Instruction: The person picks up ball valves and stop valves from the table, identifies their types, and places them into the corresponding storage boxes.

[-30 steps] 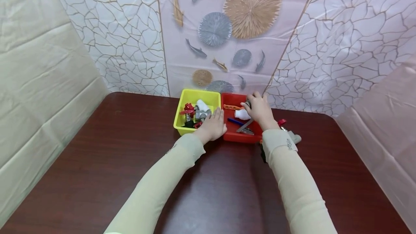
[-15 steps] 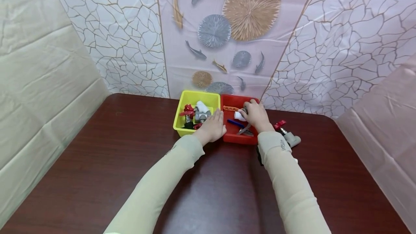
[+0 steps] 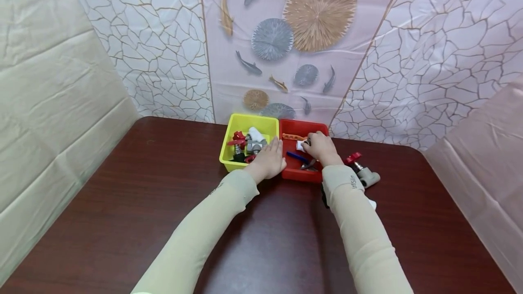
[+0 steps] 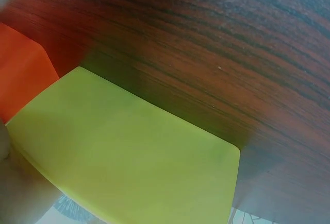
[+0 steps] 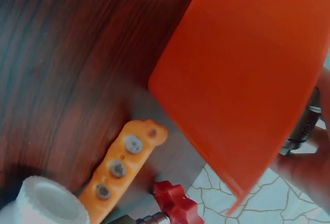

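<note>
The right grip (image 3: 320, 148) pinches a dark metal piece (image 5: 305, 123), too hidden to name, over the red bin (image 3: 300, 175). The left grip (image 3: 267, 159), fingers straight, rests at the yellow bin's (image 3: 229, 165) edge, likely to steady it.

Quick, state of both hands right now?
Left hand: open, at the edge of the yellow bin.
Right hand: closed, holding a dark metal piece.
</note>
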Demonstrator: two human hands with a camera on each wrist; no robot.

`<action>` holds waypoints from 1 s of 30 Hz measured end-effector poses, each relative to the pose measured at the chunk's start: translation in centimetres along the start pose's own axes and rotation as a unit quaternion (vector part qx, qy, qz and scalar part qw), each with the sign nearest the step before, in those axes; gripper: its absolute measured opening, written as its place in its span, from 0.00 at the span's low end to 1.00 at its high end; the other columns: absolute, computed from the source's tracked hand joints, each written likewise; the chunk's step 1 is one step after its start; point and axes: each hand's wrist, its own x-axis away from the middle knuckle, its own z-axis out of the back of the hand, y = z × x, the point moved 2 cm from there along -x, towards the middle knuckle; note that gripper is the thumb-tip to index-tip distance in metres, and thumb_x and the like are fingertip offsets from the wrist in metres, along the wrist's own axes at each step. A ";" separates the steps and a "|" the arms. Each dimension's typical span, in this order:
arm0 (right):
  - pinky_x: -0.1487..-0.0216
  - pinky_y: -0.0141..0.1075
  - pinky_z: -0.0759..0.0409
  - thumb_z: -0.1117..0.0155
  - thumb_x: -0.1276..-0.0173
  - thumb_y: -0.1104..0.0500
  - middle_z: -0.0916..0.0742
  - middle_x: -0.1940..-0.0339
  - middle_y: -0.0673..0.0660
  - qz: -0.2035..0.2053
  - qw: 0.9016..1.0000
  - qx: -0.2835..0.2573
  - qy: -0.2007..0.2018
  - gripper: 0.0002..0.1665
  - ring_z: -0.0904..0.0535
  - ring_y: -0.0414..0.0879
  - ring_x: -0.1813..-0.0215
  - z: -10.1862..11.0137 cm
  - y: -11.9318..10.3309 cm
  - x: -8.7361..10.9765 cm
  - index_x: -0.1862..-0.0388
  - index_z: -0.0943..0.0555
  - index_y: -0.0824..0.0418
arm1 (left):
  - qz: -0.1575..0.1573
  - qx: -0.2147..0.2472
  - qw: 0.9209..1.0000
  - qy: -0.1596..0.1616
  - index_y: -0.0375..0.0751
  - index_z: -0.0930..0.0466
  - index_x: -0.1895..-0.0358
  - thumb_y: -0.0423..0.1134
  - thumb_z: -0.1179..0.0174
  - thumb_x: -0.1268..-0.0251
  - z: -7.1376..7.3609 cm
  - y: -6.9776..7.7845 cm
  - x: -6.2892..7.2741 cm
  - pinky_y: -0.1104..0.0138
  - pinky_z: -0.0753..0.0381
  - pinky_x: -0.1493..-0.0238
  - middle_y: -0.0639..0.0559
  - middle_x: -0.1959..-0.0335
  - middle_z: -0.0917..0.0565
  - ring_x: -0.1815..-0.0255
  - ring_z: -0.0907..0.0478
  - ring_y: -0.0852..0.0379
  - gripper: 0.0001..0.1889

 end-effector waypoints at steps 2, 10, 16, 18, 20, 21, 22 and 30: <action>0.37 0.54 0.33 0.46 0.32 0.52 0.21 0.49 0.68 -0.010 1.000 -0.005 -0.005 0.24 0.28 0.60 0.45 -0.1 0.1 0.0 0.47 0.24 0.69 | -0.002 -0.002 1.000 0.001 0.34 0.61 0.25 0.48 0.65 0.26 0.0 0.1 -0.1 0.58 0.54 0.24 0.41 0.23 0.60 0.22 0.62 0.49 0.33; 0.42 0.52 0.28 0.40 0.34 0.51 0.24 0.50 0.70 -0.040 0.999 -0.010 -0.005 0.25 0.24 0.63 0.50 -0.4 -0.3 0.2 0.49 0.25 0.71 | 0.003 -0.012 1.000 0.006 0.34 0.60 0.26 0.47 0.65 0.26 0.0 0.2 0.0 0.58 0.54 0.24 0.40 0.23 0.59 0.22 0.61 0.48 0.33; 0.42 0.51 0.26 0.39 0.35 0.52 0.22 0.48 0.70 -0.069 0.997 -0.028 -0.032 0.28 0.23 0.61 0.49 -1.2 -0.5 0.3 0.44 0.29 0.71 | -0.001 -0.013 1.000 0.010 0.33 0.60 0.26 0.47 0.64 0.26 0.0 0.2 0.1 0.58 0.52 0.24 0.40 0.23 0.59 0.22 0.60 0.48 0.33; 0.43 0.50 0.25 0.39 0.35 0.53 0.20 0.49 0.69 -0.078 0.996 -0.039 -0.034 0.27 0.22 0.60 0.50 -1.4 -0.5 0.3 0.44 0.29 0.70 | -0.004 -0.014 1.000 0.010 0.33 0.60 0.26 0.47 0.64 0.26 0.0 0.2 0.1 0.58 0.52 0.24 0.40 0.23 0.59 0.22 0.60 0.48 0.33; 0.44 0.50 0.24 0.38 0.35 0.53 0.18 0.50 0.68 -0.081 0.996 -0.038 -0.030 0.26 0.21 0.59 0.52 -1.5 -0.6 0.2 0.45 0.27 0.70 | -0.004 -0.014 1.000 0.010 0.33 0.60 0.26 0.47 0.64 0.26 0.0 0.2 0.0 0.58 0.53 0.24 0.40 0.23 0.59 0.22 0.60 0.48 0.33; 0.45 0.50 0.23 0.38 0.35 0.53 0.18 0.50 0.68 -0.081 0.996 -0.036 -0.028 0.26 0.21 0.59 0.53 -1.5 -0.7 0.2 0.45 0.27 0.70 | -0.004 -0.015 1.000 0.011 0.33 0.60 0.26 0.47 0.65 0.26 0.0 0.2 -0.1 0.58 0.53 0.24 0.40 0.23 0.59 0.22 0.60 0.49 0.33; 0.46 0.50 0.23 0.38 0.36 0.54 0.17 0.51 0.68 -0.082 0.996 -0.033 -0.027 0.26 0.20 0.59 0.53 -1.4 -0.8 0.1 0.46 0.26 0.70 | -0.003 -0.016 1.000 0.012 0.33 0.60 0.26 0.47 0.64 0.26 0.0 0.2 -0.1 0.58 0.53 0.24 0.40 0.23 0.58 0.22 0.60 0.49 0.33; 0.48 0.50 0.21 0.39 0.35 0.56 0.26 0.50 0.73 -0.136 0.990 -0.028 -0.027 0.29 0.23 0.63 0.50 -2.1 -1.8 -0.2 0.42 0.32 0.73 | -0.001 -0.018 1.000 0.011 0.33 0.61 0.26 0.47 0.64 0.26 -0.1 0.0 0.0 0.59 0.53 0.24 0.40 0.23 0.58 0.22 0.60 0.49 0.33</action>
